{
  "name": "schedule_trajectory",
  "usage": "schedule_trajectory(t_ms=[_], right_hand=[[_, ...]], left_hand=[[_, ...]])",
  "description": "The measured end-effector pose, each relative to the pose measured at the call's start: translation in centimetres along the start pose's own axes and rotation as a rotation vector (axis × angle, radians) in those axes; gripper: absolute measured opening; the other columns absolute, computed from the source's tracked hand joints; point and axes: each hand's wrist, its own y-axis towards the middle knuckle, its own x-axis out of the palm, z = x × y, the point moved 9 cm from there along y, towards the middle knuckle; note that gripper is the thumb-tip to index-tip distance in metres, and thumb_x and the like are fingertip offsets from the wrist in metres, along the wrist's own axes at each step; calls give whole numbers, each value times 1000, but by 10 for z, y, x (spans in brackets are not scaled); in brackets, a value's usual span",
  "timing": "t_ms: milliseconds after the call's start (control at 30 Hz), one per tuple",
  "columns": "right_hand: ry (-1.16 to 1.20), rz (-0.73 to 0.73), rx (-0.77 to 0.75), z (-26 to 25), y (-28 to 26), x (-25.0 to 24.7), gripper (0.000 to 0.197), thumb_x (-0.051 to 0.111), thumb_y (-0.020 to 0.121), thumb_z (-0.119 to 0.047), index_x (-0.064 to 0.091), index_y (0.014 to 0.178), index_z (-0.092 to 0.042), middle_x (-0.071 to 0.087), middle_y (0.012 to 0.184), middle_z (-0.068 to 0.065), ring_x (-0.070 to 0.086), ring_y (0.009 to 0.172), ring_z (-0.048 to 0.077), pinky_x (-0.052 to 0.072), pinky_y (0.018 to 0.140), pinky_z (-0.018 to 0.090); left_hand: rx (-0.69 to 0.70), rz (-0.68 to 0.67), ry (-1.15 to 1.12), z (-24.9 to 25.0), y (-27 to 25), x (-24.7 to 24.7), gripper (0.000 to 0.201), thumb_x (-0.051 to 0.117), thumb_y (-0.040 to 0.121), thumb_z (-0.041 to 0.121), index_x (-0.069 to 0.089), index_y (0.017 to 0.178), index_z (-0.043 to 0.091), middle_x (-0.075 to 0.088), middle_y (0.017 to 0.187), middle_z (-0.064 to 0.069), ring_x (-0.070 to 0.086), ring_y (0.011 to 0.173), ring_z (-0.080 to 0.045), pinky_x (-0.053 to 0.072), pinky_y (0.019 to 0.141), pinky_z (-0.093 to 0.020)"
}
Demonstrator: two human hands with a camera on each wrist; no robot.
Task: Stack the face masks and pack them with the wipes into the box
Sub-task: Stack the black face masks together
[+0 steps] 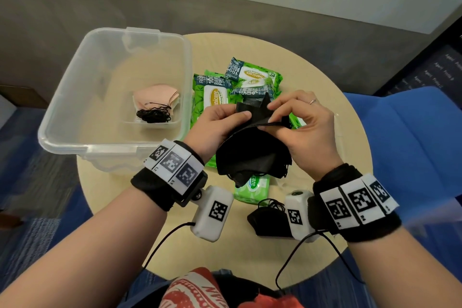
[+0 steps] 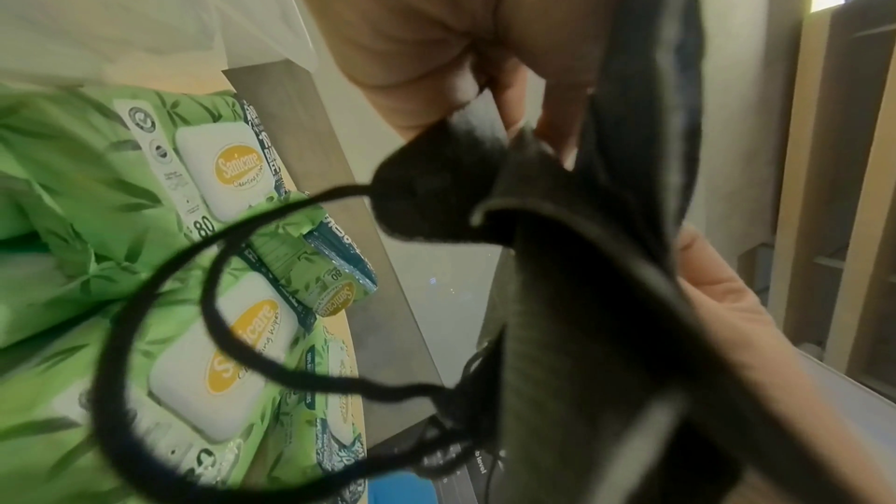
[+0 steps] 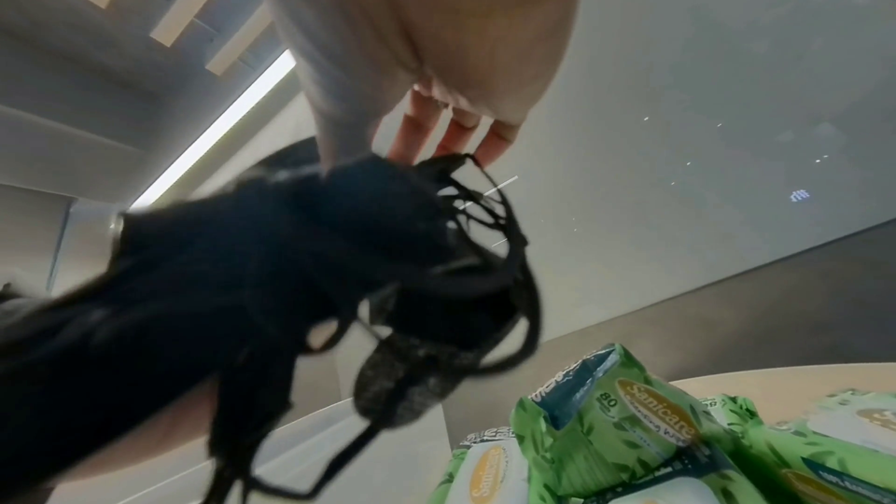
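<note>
Seemingly lengthwise toward wearer: black masks [image 1: 252, 150]

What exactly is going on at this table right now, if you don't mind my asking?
A person is sorting face masks. Both the left hand and the right hand pinch a bunch of black masks above the round table. A few pink masks already lie in the clear box. The green wipes packs and another black mask are on the table, not yet packed.

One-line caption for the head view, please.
Both hands hold black masks above wipes; pink masks in box.
</note>
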Motion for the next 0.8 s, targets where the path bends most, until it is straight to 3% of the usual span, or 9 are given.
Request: schedule_trajectory(t_ms=[133,200,267,333,400,533,633,800], right_hand=[[181,-183,57,3,-4,6,30,68,66,5,57,68,-23,68,79,-14,61,90,11,45,85,20],[285,-310,158,4,-8,11,26,68,69,1,61,70,-24,67,73,-13,61,79,8,48,77,20],[303,-470,238,3,-14,18,22,67,73,0,63,75,-22,66,72,-14,60,72,0,46,69,13],[253,-554,267,4,-18,22,25,66,78,4,65,79,-20,67,74,-13,61,74,-3,44,70,9],[161,-508,244,5,-13,21,21,66,79,0,66,81,-21,66,78,-10,59,78,-3,43,74,9],[21,-280,146,5,-1,14,15,65,74,-13,68,82,-25,53,96,-12,53,92,-4,39,87,10],[-49,-217,96,1,2,18,15,66,73,-13,69,83,-23,50,109,-4,51,98,5,39,92,15],[-186,-172,104,4,2,27,16,66,71,-20,75,84,-17,51,100,-5,49,98,18,39,90,33]], left_hand=[[46,77,58,5,4,-12,10,57,89,6,65,84,7,68,66,4,60,60,-5,48,61,-15],[73,149,92,7,6,-23,18,51,92,3,65,82,8,68,64,7,61,60,-3,49,62,-16],[99,187,74,11,7,-28,18,50,92,2,66,84,7,69,66,7,62,63,-4,51,64,-17],[122,204,27,14,7,-29,19,49,93,1,66,87,7,70,68,8,64,65,-3,52,65,-15],[145,201,10,18,5,-26,19,48,93,0,65,88,7,70,68,9,64,67,-2,52,65,-15],[153,188,-5,19,5,-22,17,48,93,-1,64,91,3,70,69,8,64,66,-3,52,66,-16],[157,172,12,18,5,-20,15,50,92,1,65,91,2,69,71,3,63,66,-6,51,66,-17],[158,125,51,15,4,-16,12,55,89,8,66,85,7,69,65,8,60,63,-4,49,65,-16]])
